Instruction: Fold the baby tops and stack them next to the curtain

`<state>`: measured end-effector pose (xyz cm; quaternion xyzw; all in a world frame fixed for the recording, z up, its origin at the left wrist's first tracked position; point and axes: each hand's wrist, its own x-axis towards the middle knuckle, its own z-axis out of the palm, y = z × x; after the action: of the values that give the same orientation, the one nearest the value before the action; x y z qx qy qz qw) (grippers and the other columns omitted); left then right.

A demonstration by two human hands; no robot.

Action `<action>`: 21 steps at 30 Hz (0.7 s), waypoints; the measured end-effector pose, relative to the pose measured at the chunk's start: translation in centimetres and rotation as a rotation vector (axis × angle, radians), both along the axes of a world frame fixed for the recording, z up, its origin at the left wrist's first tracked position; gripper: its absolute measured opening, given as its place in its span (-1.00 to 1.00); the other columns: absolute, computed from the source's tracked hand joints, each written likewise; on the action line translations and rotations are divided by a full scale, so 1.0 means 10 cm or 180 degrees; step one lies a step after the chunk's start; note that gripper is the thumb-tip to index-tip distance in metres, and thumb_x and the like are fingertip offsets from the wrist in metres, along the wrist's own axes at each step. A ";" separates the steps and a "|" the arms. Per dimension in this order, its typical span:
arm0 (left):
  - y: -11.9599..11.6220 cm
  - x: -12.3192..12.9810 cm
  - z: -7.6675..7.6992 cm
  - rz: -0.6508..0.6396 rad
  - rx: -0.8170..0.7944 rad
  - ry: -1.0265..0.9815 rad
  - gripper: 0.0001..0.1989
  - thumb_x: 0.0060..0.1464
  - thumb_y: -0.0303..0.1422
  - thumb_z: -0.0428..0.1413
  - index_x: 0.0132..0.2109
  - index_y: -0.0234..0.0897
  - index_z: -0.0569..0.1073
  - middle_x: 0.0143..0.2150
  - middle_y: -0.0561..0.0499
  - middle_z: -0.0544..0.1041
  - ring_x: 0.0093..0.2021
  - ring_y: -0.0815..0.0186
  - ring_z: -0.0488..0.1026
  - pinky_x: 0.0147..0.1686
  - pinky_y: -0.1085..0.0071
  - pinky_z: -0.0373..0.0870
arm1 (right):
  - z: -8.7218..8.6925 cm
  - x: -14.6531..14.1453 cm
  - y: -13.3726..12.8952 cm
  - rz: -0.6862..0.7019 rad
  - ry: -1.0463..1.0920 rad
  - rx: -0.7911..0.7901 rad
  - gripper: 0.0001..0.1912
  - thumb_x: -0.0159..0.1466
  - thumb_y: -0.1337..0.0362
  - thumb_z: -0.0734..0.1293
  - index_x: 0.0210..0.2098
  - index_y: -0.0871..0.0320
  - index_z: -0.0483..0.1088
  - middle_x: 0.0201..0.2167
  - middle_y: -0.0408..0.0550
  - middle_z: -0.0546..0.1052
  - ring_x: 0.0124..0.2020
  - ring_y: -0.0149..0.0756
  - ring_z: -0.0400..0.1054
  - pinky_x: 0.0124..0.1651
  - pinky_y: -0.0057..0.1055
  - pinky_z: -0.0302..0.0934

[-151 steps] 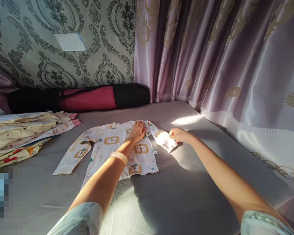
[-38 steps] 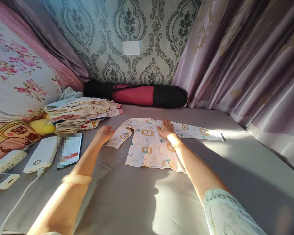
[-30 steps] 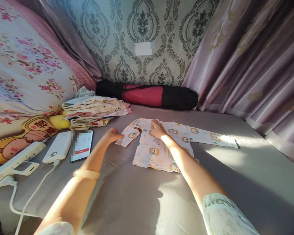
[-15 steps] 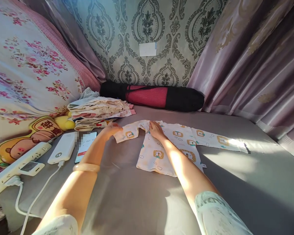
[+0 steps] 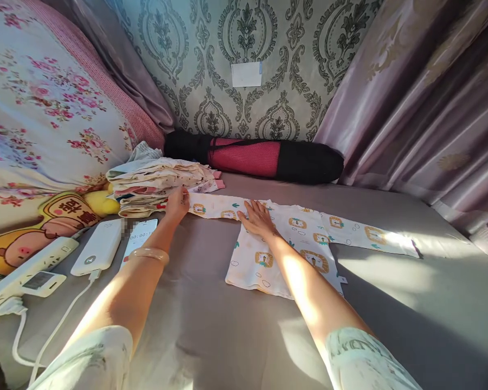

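A small white long-sleeved shirt [image 5: 284, 265] with orange lion faces lies spread on the grey sheet, both sleeves stretched out sideways. At the end of its left-hand sleeve, my left hand [image 5: 178, 205] is closed on the cuff, its fingertips partly hidden. My right hand [image 5: 258, 219] rests flat on the shirt near that sleeve's shoulder, fingers spread. The other sleeve reaches to the right into a patch of sunlight.
Behind my left hand sits a pile of folded clothes [image 5: 158, 181]. A black and red rolled bag [image 5: 244, 157] lies along the wall. At left are a phone [image 5: 142, 235], a white power bank [image 5: 97, 248], a power strip [image 5: 36, 262] with cables and a pig-shaped plush [image 5: 28, 238].
My left hand has moved back and left, drawing the bent sleeve out straight. The fingers of my right hand have spread on the shirt.
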<state>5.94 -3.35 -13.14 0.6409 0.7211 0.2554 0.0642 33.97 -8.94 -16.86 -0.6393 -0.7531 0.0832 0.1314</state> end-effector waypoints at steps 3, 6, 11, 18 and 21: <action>-0.06 0.12 0.03 0.0057 -0.0141 0.0694 -0.66 0.24 -0.44 -0.10 0.12 -0.26 0.37 0.01 -0.25 0.49 0.00 -0.01 0.48 -0.17 0.22 0.38 | -0.01 -0.01 0.00 -0.0016 -0.0048 -0.0008 -0.26 0.42 -0.16 0.00 0.41 0.15 0.08 0.44 0.09 0.08 0.44 -0.01 -0.15 0.40 -0.12 -0.27; -0.09 0.19 0.05 -0.0054 -0.0189 0.1222 -0.60 0.22 -0.51 -0.10 0.17 -0.29 0.33 0.12 -0.31 0.41 -0.01 -0.03 0.50 -0.19 0.20 0.41 | -0.04 -0.02 0.01 -0.0032 -0.0069 0.0067 -0.26 0.41 -0.17 0.02 0.40 0.15 0.10 0.43 0.11 0.09 0.43 0.02 -0.13 0.40 -0.11 -0.27; -0.07 0.20 0.00 -0.0138 -0.0148 0.1359 -0.56 0.24 -0.52 -0.16 0.22 -0.36 0.31 0.19 -0.43 0.33 0.00 -0.11 0.50 -0.18 0.11 0.43 | -0.08 -0.04 0.03 -0.0083 -0.0023 0.0137 -0.25 0.40 -0.18 0.05 0.38 0.16 0.15 0.42 0.13 0.10 0.42 0.04 -0.11 0.40 -0.10 -0.25; -0.14 0.37 -0.01 -0.0313 0.0363 0.1558 -0.59 0.30 -0.37 -0.14 0.20 -0.43 0.33 0.22 -0.41 0.33 0.22 -0.17 0.27 0.14 0.00 0.22 | -0.10 -0.04 0.02 -0.0071 -0.0066 0.0188 -0.23 0.40 -0.20 0.03 0.38 0.17 0.14 0.42 0.14 0.11 0.42 0.05 -0.11 0.40 -0.09 -0.26; -0.19 0.70 -0.09 -0.0830 0.0307 0.1488 -0.57 0.29 -0.39 -0.14 0.22 -0.45 0.32 0.20 -0.37 0.38 0.23 -0.12 0.28 0.18 -0.01 0.19 | -0.10 -0.04 0.02 -0.0066 -0.0089 0.0170 -0.25 0.41 -0.17 0.01 0.39 0.19 0.13 0.42 0.15 0.10 0.43 0.07 -0.12 0.40 -0.08 -0.25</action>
<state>12.98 -5.27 -14.07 0.7722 0.6147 0.1241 -0.1022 33.57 -8.74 -17.82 -0.6445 -0.7501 0.0527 0.1387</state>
